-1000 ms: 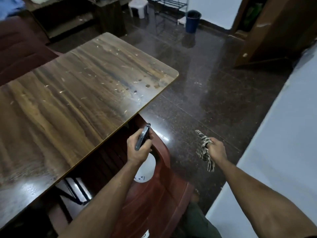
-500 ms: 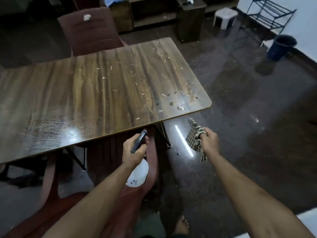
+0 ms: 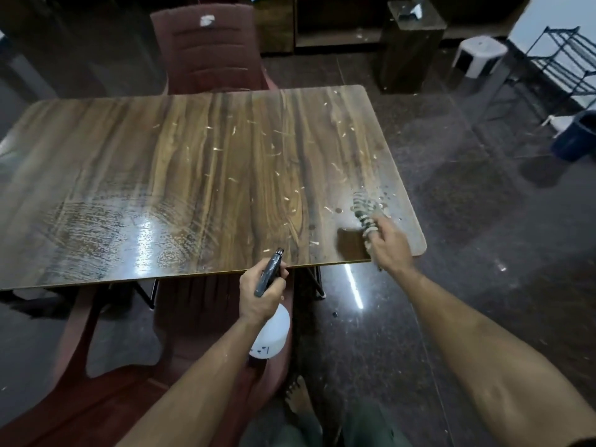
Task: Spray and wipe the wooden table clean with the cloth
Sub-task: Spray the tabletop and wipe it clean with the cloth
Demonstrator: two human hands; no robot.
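The wooden table (image 3: 193, 175) fills the middle of the head view, strewn with pale crumbs and a few droplets near its right end. My left hand (image 3: 259, 293) grips a white spray bottle (image 3: 271, 335) by its dark nozzle head, just off the table's near edge. My right hand (image 3: 388, 245) holds a checked cloth (image 3: 364, 209) over the table's near right corner; hand and cloth are motion-blurred. A glossy wet patch shows on the left half of the tabletop.
A maroon plastic chair (image 3: 209, 50) stands behind the table and another (image 3: 113, 366) sits under my arms. On the dark tiled floor at the right are a white stool (image 3: 480, 56), a metal rack (image 3: 561, 59) and a blue bin (image 3: 577, 137). My bare foot (image 3: 298, 398) is below.
My right hand has swung the cloth up from beside the table onto its near right corner. The view has turned to face the table squarely. My left hand still holds the bottle.
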